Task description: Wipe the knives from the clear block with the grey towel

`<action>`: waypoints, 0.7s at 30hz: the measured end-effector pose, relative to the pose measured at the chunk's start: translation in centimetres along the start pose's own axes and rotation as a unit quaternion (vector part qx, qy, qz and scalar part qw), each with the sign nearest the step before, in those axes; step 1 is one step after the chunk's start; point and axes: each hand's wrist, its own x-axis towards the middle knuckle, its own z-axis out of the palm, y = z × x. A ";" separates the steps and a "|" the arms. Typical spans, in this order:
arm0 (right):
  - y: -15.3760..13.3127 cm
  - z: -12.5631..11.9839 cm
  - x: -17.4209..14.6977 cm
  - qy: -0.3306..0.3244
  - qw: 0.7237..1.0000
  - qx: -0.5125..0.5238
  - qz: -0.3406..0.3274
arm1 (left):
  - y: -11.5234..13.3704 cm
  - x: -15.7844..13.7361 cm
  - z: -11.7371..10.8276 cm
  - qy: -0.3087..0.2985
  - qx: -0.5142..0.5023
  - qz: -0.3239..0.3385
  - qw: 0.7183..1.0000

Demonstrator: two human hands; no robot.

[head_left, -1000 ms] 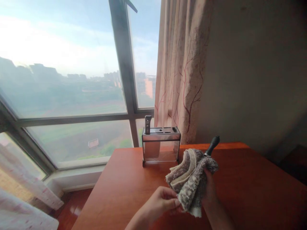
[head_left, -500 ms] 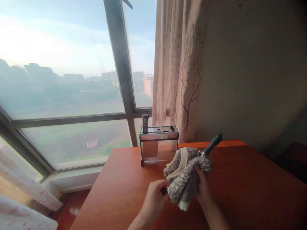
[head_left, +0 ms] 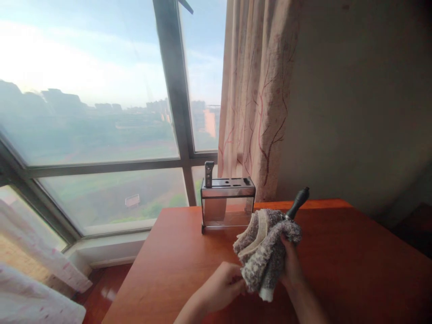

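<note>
My right hand (head_left: 293, 265) is closed round a fuzzy grey-brown cloth (head_left: 263, 252) with pale edging, held in a bunch above the table. Out of the bunch's upper right sticks a dark green, ribbed handle (head_left: 299, 202) with a bit of metal at its base; the rest of that tool is hidden in the folds. At the cloth's lower left is my left hand (head_left: 224, 288), fingers curled and tips against the edge. What those fingertips pinch is hidden. Behind the cloth stands a clear-sided knife block (head_left: 227, 192), one dark-handled knife (head_left: 209, 174) upright in its left slot.
The reddish-brown wooden table (head_left: 162, 261) reaches back to a patterned curtain (head_left: 259, 112) and a large window (head_left: 101, 112). A plain wall (head_left: 354, 112) rises at the right. Pale curtain fabric (head_left: 33, 288) hangs at the lower left.
The view has shifted slightly, so most things sit a little farther right. My left hand has turned somewhat, and the gap between its thumb and finger has narrowed. The right hand keeps its hold.
</note>
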 end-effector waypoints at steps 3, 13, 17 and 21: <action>0.0 -0.2 0.1 -0.010 1.000 0.000 0.024 | -0.2 0.1 -0.3 0.007 0.020 0.014 1.000; 1.1 0.3 -1.0 -0.046 0.996 -0.068 0.024 | -2.4 0.6 1.3 0.188 0.213 0.097 0.954; 1.8 0.3 -1.3 -0.063 0.991 -0.120 -0.001 | -2.5 0.5 1.7 0.233 0.260 0.075 0.934; 1.9 0.1 -1.3 -0.048 0.986 -0.157 -0.020 | -1.5 0.4 1.1 0.193 0.223 0.051 0.954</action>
